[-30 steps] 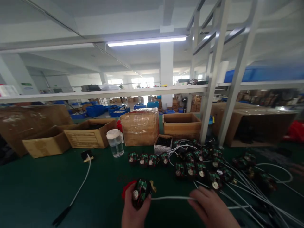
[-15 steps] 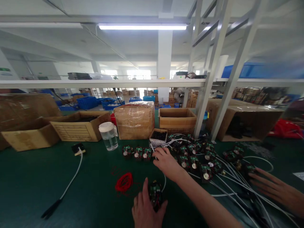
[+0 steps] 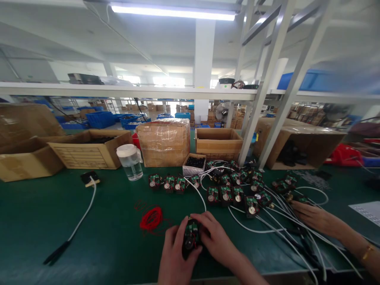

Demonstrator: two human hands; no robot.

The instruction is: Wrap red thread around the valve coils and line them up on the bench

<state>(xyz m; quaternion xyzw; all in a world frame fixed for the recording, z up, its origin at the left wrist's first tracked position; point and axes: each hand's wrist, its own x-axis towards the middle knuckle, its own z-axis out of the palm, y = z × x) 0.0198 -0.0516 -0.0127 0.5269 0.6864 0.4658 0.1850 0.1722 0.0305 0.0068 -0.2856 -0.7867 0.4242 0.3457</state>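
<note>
A left hand (image 3: 174, 251) and a right hand (image 3: 218, 239) clasp a circuit-board unit (image 3: 190, 236) between them — red coil (image 3: 151, 219) nearby.

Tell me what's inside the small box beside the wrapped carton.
Black pieces lie in the small box, up near its rim. Whatever is beneath them is covered and cannot be seen.

On the green tabletop (image 3: 115, 225) lie circuit units (image 3: 226, 194) and red strands (image 3: 151, 218) (loosely bunched).

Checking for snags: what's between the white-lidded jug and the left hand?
Head view: a coil of red wire, loose red strands around it, lies on the green tabletop between jug and left hand.
</note>
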